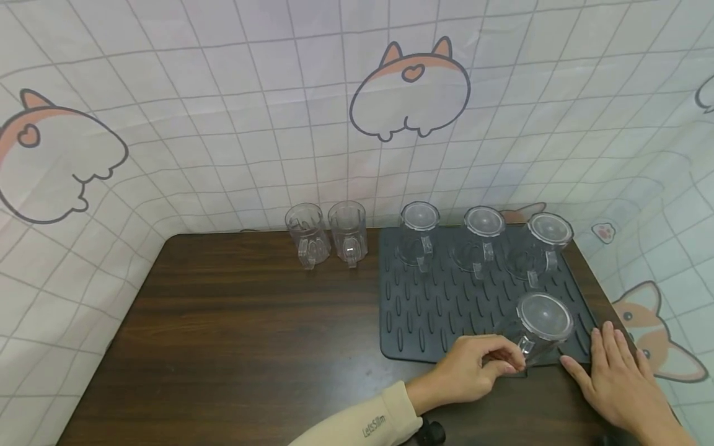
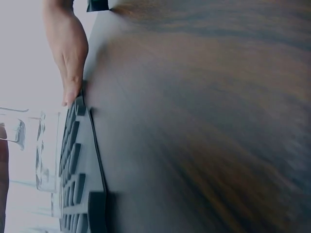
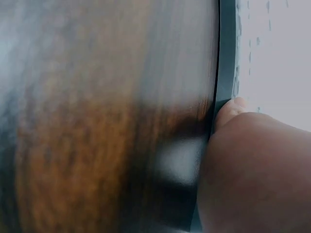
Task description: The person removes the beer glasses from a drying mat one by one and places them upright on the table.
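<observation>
A clear glass mug (image 1: 545, 317) stands upside down at the front right of the dark ribbed drying mat (image 1: 415, 316). My left hand (image 1: 474, 368), in a beige sleeve, has its thumb and curled fingers at the mug's handle (image 2: 15, 130) and pinches it. My right hand (image 1: 619, 378) rests flat with straight fingers at the mat's front right corner. In the right wrist view that hand (image 3: 262, 170) lies along the mat's dark edge (image 3: 226, 53).
Three more glass mugs, a left one (image 1: 418, 235), a middle one (image 1: 481, 241) and a right one (image 1: 543, 248), stand upside down along the mat's back. Two upright mugs, one (image 1: 309, 235) beside the other (image 1: 348, 232), stand left of the mat. A patterned curtain (image 1: 268, 111) encloses the brown table (image 1: 240, 347).
</observation>
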{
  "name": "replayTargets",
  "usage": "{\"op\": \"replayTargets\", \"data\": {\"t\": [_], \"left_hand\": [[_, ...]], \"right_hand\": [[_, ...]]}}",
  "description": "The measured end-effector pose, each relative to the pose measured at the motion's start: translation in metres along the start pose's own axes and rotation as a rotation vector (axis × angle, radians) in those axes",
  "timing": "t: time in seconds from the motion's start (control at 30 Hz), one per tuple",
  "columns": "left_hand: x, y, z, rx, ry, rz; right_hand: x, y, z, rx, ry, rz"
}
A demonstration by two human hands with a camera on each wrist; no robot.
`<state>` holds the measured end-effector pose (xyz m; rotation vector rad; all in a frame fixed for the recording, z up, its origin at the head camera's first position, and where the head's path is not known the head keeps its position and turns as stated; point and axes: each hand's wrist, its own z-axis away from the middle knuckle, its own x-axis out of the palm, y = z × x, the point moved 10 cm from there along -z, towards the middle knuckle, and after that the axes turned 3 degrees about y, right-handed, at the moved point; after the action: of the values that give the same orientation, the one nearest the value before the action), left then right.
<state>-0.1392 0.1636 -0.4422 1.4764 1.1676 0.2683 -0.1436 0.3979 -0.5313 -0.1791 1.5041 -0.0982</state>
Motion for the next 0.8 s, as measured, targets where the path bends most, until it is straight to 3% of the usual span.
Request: {"op": "replayTargets", "data": {"t": [0.37, 0.57, 0.8], "left_hand": [[-0.022, 0.000, 0.015, 0.018, 0.025, -0.038], [-0.036, -0.002, 0.023, 0.022, 0.056, 0.011], [-0.055, -0.002, 0.030, 0.027, 0.090, 0.026]], "right_hand": [[0.002, 0.006, 0.000, 0.014, -0.004, -0.025], [0.000, 0.003, 0.000, -0.011, 0.008, -0.050], [-0.014, -0.004, -0.001, -0.022, 0.077, -0.051]]}}
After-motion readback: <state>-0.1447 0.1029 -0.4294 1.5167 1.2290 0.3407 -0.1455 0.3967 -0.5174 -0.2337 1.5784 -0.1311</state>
